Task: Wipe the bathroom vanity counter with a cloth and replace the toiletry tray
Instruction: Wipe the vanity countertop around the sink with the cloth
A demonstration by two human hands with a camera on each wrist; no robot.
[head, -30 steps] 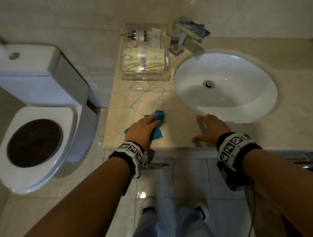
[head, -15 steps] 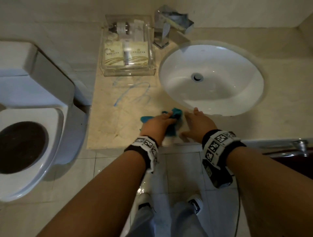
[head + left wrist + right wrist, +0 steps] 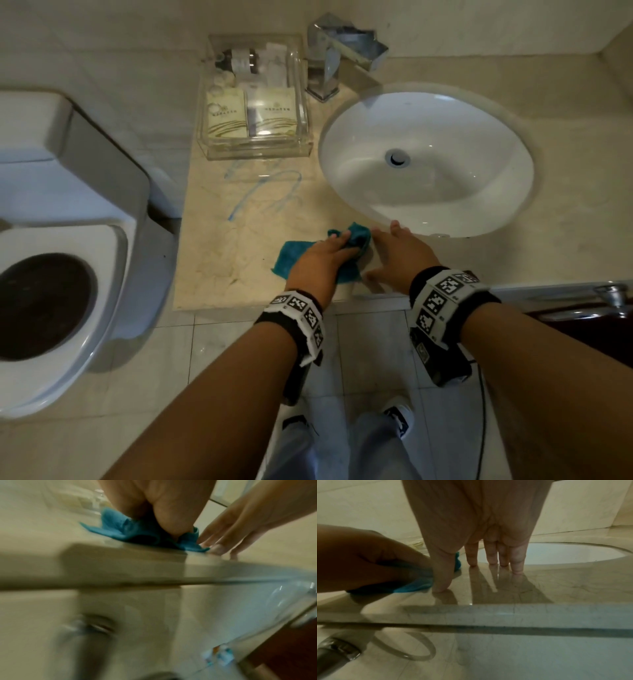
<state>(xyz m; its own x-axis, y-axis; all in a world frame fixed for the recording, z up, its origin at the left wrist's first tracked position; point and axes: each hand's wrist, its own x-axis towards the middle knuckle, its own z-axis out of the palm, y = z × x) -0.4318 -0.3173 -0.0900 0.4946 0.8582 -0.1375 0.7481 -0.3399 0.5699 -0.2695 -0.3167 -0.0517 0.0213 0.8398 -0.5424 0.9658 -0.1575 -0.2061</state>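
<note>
A teal cloth (image 3: 291,255) lies bunched on the beige marble counter (image 3: 233,260) near its front edge. My left hand (image 3: 325,257) presses down on it, fingers curled into the folds. In the left wrist view the thumb digs into the cloth (image 3: 120,528). My right hand (image 3: 397,250) lies flat on the counter just right of the cloth, fingers straight, thumb beside the cloth's edge (image 3: 418,585). Blue scribble marks (image 3: 260,192) run across the counter beyond the hands. The clear toiletry tray (image 3: 255,150), holding packets and small bottles, stands at the back against the wall.
A white oval sink (image 3: 445,192) is set into the counter right of the hands, with a chrome faucet (image 3: 339,58) behind it. A toilet (image 3: 51,308) stands left of the counter. A metal rail (image 3: 609,294) runs below the counter's front edge at right.
My left hand slid the cloth to the right and my right hand moved left, so the two now sit side by side. Over the last half second they have barely moved.
</note>
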